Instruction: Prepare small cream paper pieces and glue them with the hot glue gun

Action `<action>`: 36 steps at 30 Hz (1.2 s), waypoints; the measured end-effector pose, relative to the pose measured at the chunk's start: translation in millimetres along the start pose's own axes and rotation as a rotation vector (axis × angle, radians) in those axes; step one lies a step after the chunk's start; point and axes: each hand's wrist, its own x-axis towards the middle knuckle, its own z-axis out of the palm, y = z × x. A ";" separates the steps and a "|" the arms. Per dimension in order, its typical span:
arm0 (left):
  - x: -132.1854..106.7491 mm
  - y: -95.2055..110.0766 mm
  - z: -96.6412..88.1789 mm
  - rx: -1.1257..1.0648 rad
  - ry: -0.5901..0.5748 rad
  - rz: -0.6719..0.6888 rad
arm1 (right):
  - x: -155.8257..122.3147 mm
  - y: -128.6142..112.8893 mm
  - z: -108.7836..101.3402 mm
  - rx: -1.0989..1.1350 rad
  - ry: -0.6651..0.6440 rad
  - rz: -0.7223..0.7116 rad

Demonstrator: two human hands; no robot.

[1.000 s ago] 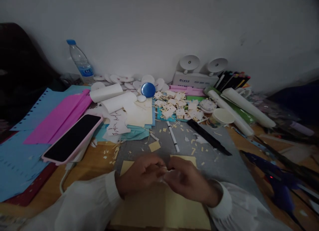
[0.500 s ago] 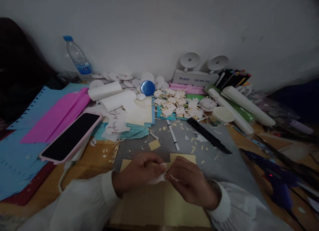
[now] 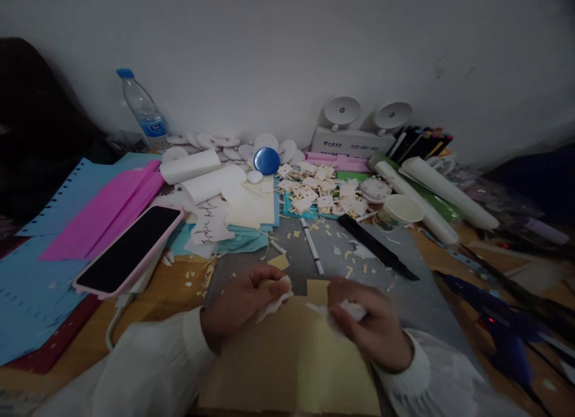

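Note:
My left hand (image 3: 245,303) is closed, pinching a crumpled piece of white tissue (image 3: 275,303) between thumb and fingers. Another piece of white tissue (image 3: 354,310) is gripped in my right hand (image 3: 371,324), which is slightly blurred. The two hands are apart, both above a tan paper sheet (image 3: 291,369) on the grey mat (image 3: 291,243). Beyond them on the mat lie a white pen (image 3: 311,244), a black utility knife (image 3: 377,246), a small yellow paper square (image 3: 279,262) and scattered scraps.
Many small cream cut-outs (image 3: 309,186) are heaped at the back, beside a round blue tin (image 3: 266,161). A phone (image 3: 130,249) lies left near blue and pink paper. A paper cup (image 3: 399,211), paper rolls (image 3: 417,201) and a blue glue gun (image 3: 498,333) with a lit red light are right.
My hands, earlier together at the tissue, have moved apart, the right one going rightward. White tissue now shows separately in each hand.

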 end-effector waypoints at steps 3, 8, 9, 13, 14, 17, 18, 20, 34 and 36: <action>2.4 -0.8 -1.4 0.071 0.053 0.039 | 3.4 9.8 -17.5 -0.135 0.262 0.140; 1.3 1.9 -1.0 0.203 0.071 0.095 | 24.5 40.2 -62.0 -0.624 0.470 0.320; 0.6 2.4 -1.1 0.245 0.073 0.121 | 28.2 46.2 -70.7 -0.691 0.479 0.327; -1.1 2.2 -1.8 0.371 0.081 0.167 | 32.0 57.3 -92.9 -0.850 0.443 0.362; -1.3 1.8 -2.0 0.368 0.071 0.164 | 30.5 56.8 -95.8 -0.887 0.430 0.368; -1.5 -0.1 -3.1 0.329 0.031 0.185 | 22.8 52.7 -103.7 -0.984 0.387 0.390; -1.3 -0.9 -3.8 0.315 0.014 0.192 | 19.7 52.0 -107.2 -1.015 0.372 0.407; -0.6 -3.0 -5.8 0.290 -0.025 0.203 | 13.6 52.7 -115.5 -1.083 0.349 0.462; 9.2 -15.3 -9.4 0.171 -0.119 0.325 | 3.4 -15.4 -27.9 -0.497 -0.028 0.240; 8.2 -14.4 -8.9 0.235 -0.118 0.334 | 7.3 -19.8 -2.6 -0.232 -0.139 0.310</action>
